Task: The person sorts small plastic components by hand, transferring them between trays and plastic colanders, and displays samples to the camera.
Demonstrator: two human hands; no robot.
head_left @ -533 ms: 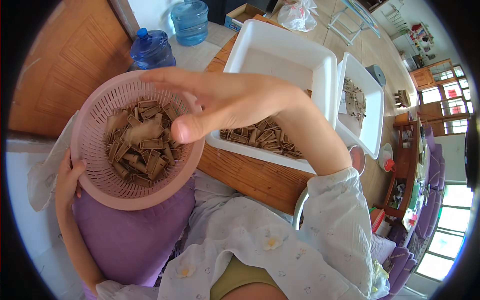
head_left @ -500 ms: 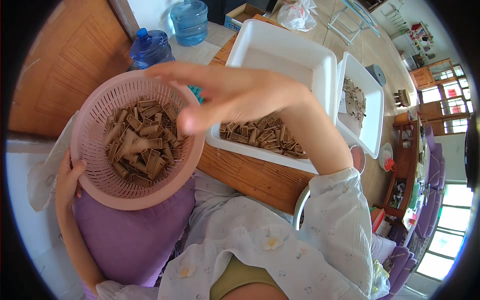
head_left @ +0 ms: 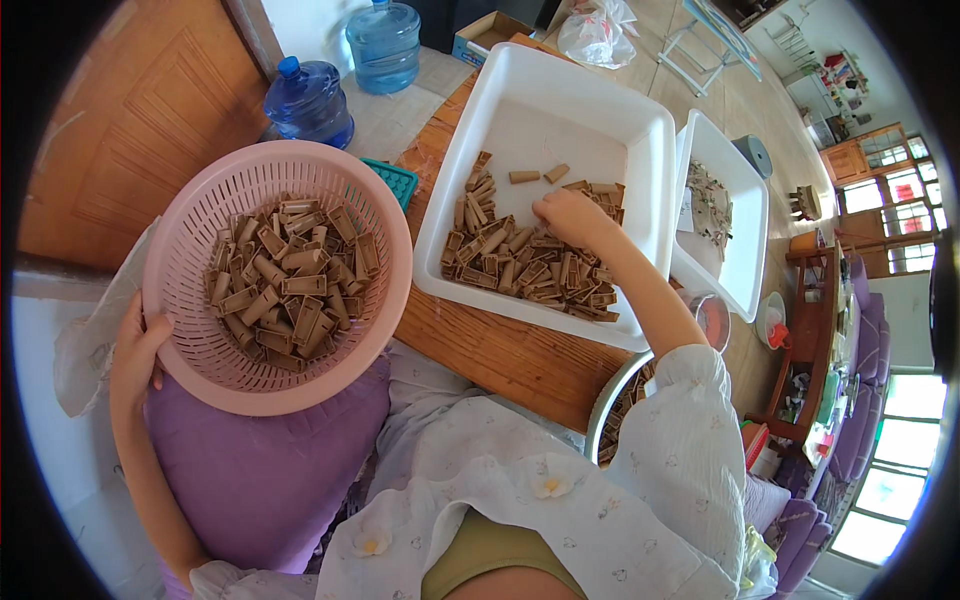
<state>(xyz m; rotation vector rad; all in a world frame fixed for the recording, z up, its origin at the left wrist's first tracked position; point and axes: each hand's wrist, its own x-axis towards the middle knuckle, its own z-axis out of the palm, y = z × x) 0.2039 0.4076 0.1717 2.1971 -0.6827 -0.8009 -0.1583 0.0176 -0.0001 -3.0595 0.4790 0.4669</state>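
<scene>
My left hand point(head_left: 137, 348) grips the left rim of a round pink plastic basket point(head_left: 185, 262), its thumb lying over the edge. Many small brown trough-shaped plastic pieces point(head_left: 285, 270) fill the basket's bottom. Over in the large white bin point(head_left: 510, 78), my right hand point(head_left: 572, 215) reaches down to a heap of the same brown pieces point(head_left: 515, 255). Its fingers are curled together, and what lies between them is hidden. Two loose pieces lie just beyond the hand on the bin's floor. The basket rests on a purple cushion point(head_left: 240, 470) at my lap.
The bin stands on a wooden bench point(head_left: 480, 355). Beyond it is a second white bin point(head_left: 745, 240) with small scraps. A pail of brown pieces point(head_left: 625, 415) is by my right elbow. Blue water jugs point(head_left: 308, 100) and a teal tray point(head_left: 395, 180) lie past the basket.
My right hand has moved from above the basket, right into the white bin, and its fingers have curled. Pieces blurred by motion in the basket now lie still. My left hand keeps its grip.
</scene>
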